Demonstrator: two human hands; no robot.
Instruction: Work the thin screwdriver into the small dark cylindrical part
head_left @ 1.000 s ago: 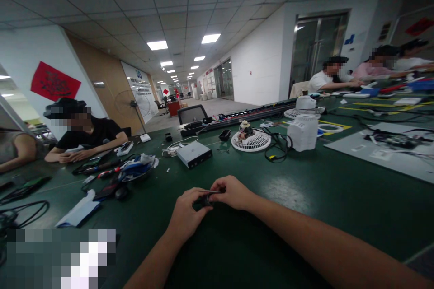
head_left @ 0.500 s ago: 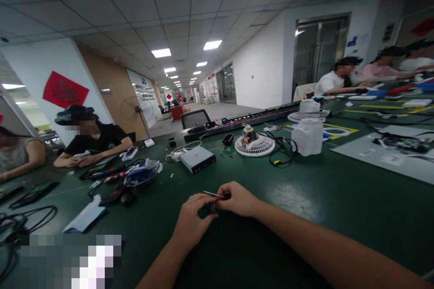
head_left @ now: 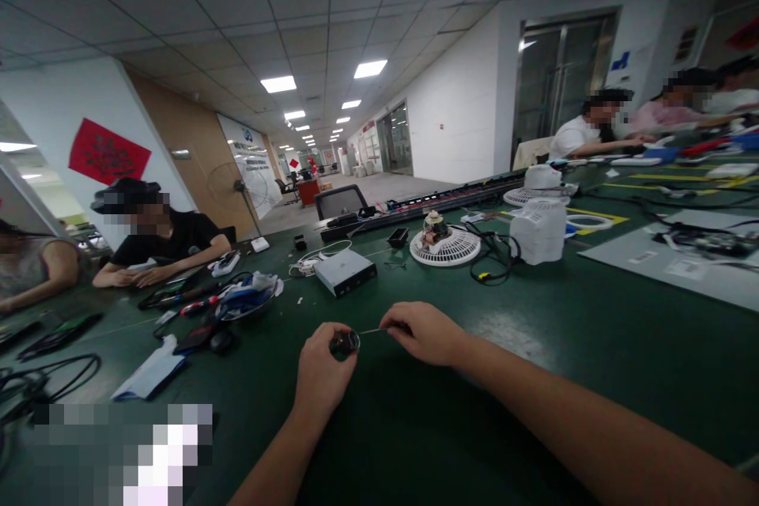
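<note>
Green tabletop [head_left: 415,427]: left hand [head_left: 323,364] pinches dark round part [head_left: 351,342]; right hand [head_left: 424,332] pinches thin rod [head_left: 372,330] — slack grip could drop either.

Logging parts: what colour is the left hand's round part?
The round part is blackish with a paler rim: see head view.

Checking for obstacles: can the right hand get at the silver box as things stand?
Probably yes: nothing visible stands between the right hand and the silver box beyond it on the green table. But that hand pinches a thin rod, which may hamper grasping.
</note>
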